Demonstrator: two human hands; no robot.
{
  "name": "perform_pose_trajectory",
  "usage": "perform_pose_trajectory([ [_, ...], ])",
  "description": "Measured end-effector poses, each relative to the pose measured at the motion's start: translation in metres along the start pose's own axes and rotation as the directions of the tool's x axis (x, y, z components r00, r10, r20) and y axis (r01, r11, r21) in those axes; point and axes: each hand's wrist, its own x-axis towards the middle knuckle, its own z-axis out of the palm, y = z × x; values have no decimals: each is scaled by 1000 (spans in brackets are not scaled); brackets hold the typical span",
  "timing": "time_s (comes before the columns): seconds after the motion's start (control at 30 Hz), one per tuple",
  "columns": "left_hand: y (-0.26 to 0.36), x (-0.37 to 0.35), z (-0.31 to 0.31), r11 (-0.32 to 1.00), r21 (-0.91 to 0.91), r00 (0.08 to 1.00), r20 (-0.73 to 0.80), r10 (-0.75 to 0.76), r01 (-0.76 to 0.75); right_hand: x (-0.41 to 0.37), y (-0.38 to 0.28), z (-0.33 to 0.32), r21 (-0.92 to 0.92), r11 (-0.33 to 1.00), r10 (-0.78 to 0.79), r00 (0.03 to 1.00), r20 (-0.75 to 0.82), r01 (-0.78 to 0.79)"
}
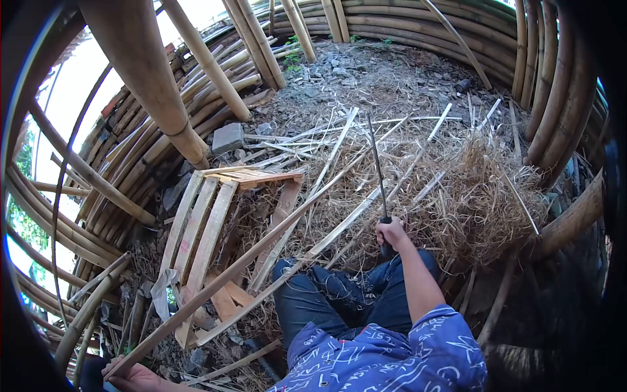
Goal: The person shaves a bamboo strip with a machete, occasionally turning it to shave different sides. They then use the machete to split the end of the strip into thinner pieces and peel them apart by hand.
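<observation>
My right hand (392, 232) is wrapped round the black handle of a long, narrow-bladed knife (377, 163). The blade points up and away from me, above the shavings. At the lower left, my left hand (136, 377) grips the near end of a long bamboo strip (261, 243), which slants up to the right past my knees. Below it, a second, paler bamboo strip (313, 251) runs across beside my legs. A slatted wooden crate (206, 222) stands behind the held strip, which partly hides it.
Curly bamboo shavings (470, 209) form a heap ahead and to the right, with loose strips across it. A grey block (228, 138) sits behind the crate. Thick bamboo posts (140, 72) rise at the left, and stacked bamboo poles (431, 29) line the back.
</observation>
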Motion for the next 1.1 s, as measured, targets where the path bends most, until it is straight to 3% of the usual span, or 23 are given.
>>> perform_pose_trajectory([
  [0.03, 11, -5, 16, 954, 231, 980, 87, 178, -193, -9, -6, 9, -36, 999, -40, 997, -60, 38],
  [0.07, 21, -11, 33, 953, 230, 980, 86, 181, -196, -18, -12, 19, -35, 999, -43, 997, -57, 41],
  [0.1, 30, -19, 50, 991, 75, 990, 93, 107, -114, -29, -17, 28, -356, 921, -205, 973, -108, 154],
  [0.13, 34, -22, 56, 997, -79, 993, 115, 32, -23, -41, -21, 37, -643, 735, -365, 925, -106, 216],
  [0.33, 26, -13, 51, 991, -80, 947, 298, 122, -103, -91, -57, 84, -742, 555, -498, 865, 65, 376],
  [0.4, 24, -13, 47, 992, -95, 961, 255, 102, -80, -96, -76, 91, -768, 476, -548, 827, 123, 429],
  [0.47, 14, -6, 43, 992, -111, 975, 207, 81, -59, -90, -94, 93, -760, 260, -648, 691, 321, 596],
  [0.5, 2, 2, 40, 941, -338, 932, 334, 144, -24, -82, -98, 87, -746, 230, -641, 674, 368, 625],
  [0.53, -6, 5, 38, 841, -540, 870, 433, 236, 41, -55, -91, 71, -812, 180, -617, 707, 346, 555],
  [0.57, -8, 2, 35, 845, -533, 869, 435, 234, 40, -27, -81, 52, -868, 131, -586, 743, 322, 479],
  [0.6, 0, 0, 25, 964, -264, 931, 358, 69, 31, -18, -79, 38, -918, 302, -598, 801, 26, 256],
  [0.63, 11, -2, 12, 998, 33, 972, 224, -67, 61, 54, -42, -15, -846, 532, -371, 897, -239, -5],
  [0.67, 9, -5, 12, 987, 94, 985, 106, -138, 129, 33, -56, -19, -735, 668, -313, 853, -417, -114],
  [0.73, 5, -11, 1, 994, 21, 945, 307, -110, 109, 47, -56, -25, -737, 674, -360, 853, -379, -43],
  [0.77, 7, -9, -11, 990, 47, 966, 216, -141, 134, 44, -60, -25, -755, 655, -387, 845, -368, -29],
  [0.8, 13, -11, -10, 986, 69, 962, 217, -163, 151, 34, -51, -28, -773, 633, -387, 847, -364, -43],
  [0.87, 8, -11, 2, 977, -125, 968, 206, -145, 173, 31, -50, -30, -748, 650, -300, 858, -416, -135],
  [0.9, 26, -26, 54, 997, -66, 993, 116, -38, 46, 32, -50, -29, -743, 656, -299, 859, -415, -131],
  [1.0, 22, -19, 48, 999, -7, 978, 202, 42, -41, 51, -35, -37, -720, 689, -300, 875, -380, -76],
  [1.07, 19, -19, 49, 998, 1, 979, 194, 58, -59, 54, -35, -42, -474, 873, -30, 957, -288, -115],
  [1.1, 18, -20, 52, 997, 12, 980, 185, 74, -78, 48, -39, -43, -472, 874, -33, 956, -292, -114],
])
